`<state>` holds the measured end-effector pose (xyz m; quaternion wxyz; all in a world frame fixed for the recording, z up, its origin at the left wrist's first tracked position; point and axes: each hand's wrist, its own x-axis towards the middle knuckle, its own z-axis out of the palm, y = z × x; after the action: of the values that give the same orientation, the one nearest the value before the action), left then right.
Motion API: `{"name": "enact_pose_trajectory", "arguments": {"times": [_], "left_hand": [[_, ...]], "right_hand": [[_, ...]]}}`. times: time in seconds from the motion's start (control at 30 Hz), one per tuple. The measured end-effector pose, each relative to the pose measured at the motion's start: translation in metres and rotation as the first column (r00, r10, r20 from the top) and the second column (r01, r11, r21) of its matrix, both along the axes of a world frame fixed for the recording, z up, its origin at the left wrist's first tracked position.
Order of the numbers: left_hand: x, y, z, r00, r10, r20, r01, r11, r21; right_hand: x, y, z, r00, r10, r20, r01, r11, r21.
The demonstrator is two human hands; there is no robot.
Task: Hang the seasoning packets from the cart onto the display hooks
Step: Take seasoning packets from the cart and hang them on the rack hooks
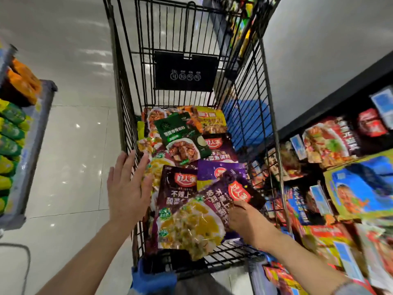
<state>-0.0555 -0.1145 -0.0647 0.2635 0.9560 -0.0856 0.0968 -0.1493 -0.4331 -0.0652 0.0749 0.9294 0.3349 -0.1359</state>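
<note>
A black wire shopping cart (pixel 119 86) stands in front of me, its bottom covered with several seasoning packets. My right hand (pixel 244 220) grips the right edge of a purple packet (pixel 204 218) with a red logo, lifted and tilted above the pile. My left hand (pixel 127 188) hovers with straight, spread fingers over the cart's left rim, holding nothing. Below lie another dark purple packet (pixel 176 190) and a green packet (pixel 180 137). The display rack (pixel 331 162) with hanging packets is on the right, beside the cart.
A shelf end (pixel 19 145) with green and orange packs stands at the left across a pale tiled aisle floor (pixel 74 167). A black sign plate (pixel 186 71) hangs on the cart's far wall. The cart's blue handle (pixel 153 277) is close to my body.
</note>
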Motion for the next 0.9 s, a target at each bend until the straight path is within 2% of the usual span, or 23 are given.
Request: {"name": "enact_pose_trajectory", "arguments": {"times": [0.13, 0.23, 0.3, 0.37, 0.43, 0.5, 0.57, 0.77, 0.9], "left_hand": [[0.0, -0.001, 0.0, 1.0, 0.005, -0.011, -0.005, 1.0, 0.01], [0.0, -0.002, -0.001, 0.999, 0.025, -0.047, -0.024, 0.999, 0.024], [0.0, -0.003, 0.0, 0.997, 0.05, -0.066, -0.048, 0.998, 0.029], [-0.001, -0.004, 0.002, 0.995, 0.069, -0.07, -0.067, 0.997, 0.025], [-0.001, -0.005, 0.003, 0.998, 0.054, -0.045, -0.053, 0.998, 0.037], [-0.002, -0.004, 0.002, 0.999, 0.043, -0.026, -0.042, 0.998, 0.036], [-0.002, -0.003, 0.001, 0.998, 0.053, -0.034, -0.053, 0.999, 0.009], [-0.002, -0.004, -0.001, 0.999, 0.039, -0.003, -0.039, 0.999, 0.035], [-0.002, -0.003, 0.0, 0.999, 0.034, -0.017, -0.033, 0.996, 0.087]], "right_hand": [[-0.005, -0.01, -0.001, 0.934, -0.32, -0.158, 0.33, 0.943, 0.037], [0.019, -0.002, 0.007, 0.85, -0.485, -0.206, 0.488, 0.872, -0.044], [0.042, 0.008, 0.004, 0.748, -0.623, -0.227, 0.627, 0.776, -0.062], [0.061, 0.027, -0.014, 0.603, -0.732, -0.317, 0.74, 0.662, -0.119], [0.068, 0.053, -0.041, 0.517, -0.756, -0.402, 0.737, 0.632, -0.241], [0.064, 0.073, -0.067, 0.536, -0.742, -0.403, 0.692, 0.659, -0.294], [0.061, 0.08, -0.083, 0.596, -0.699, -0.395, 0.65, 0.709, -0.273], [0.08, 0.095, -0.094, 0.792, -0.364, -0.491, 0.317, 0.931, -0.18], [0.072, 0.121, -0.099, 0.855, -0.134, -0.501, 0.088, 0.989, -0.116]]}}
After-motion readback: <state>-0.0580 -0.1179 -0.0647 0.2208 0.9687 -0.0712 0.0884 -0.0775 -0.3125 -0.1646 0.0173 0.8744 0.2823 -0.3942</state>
